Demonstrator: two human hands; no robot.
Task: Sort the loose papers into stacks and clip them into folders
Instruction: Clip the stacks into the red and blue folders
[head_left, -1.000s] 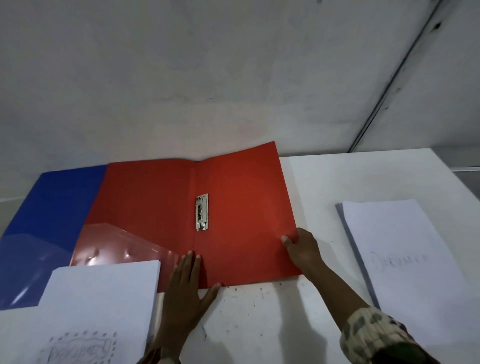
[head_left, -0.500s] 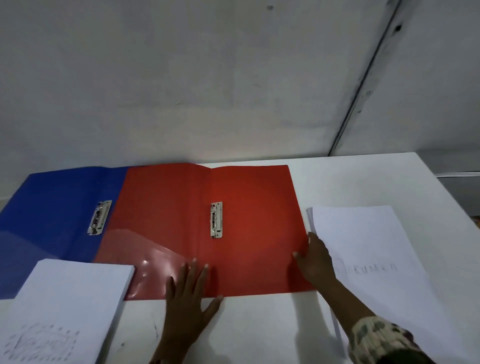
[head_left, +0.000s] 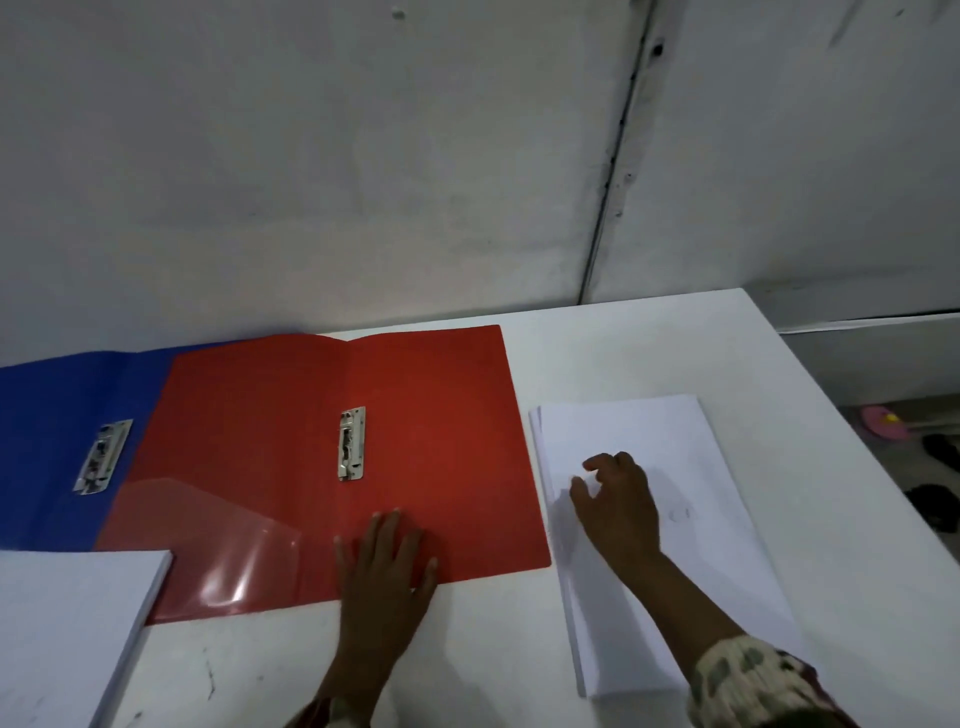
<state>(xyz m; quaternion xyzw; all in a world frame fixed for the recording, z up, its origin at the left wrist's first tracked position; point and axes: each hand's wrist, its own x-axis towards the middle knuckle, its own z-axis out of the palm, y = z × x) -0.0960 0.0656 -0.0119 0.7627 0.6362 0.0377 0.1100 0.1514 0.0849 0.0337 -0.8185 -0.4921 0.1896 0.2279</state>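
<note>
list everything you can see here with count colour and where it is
red folder: 1, red, open flat at table centre, overlapping the blue one
blue folder: 1, blue, open at far left, partly under the red
metal clips: 2, silver, one in each folder near its fold, the other at
clear pocket: 1, transparent, lower left flap of the red folder
paper stacks: 2, white, one right of the red folder, one at the near left corner
table: 1, white, against a grey wall
pink object: 1, on the floor far right, unclear
left hand: flat on the red folder's near edge
right hand: over the right stack, fingers loosely bent
</note>
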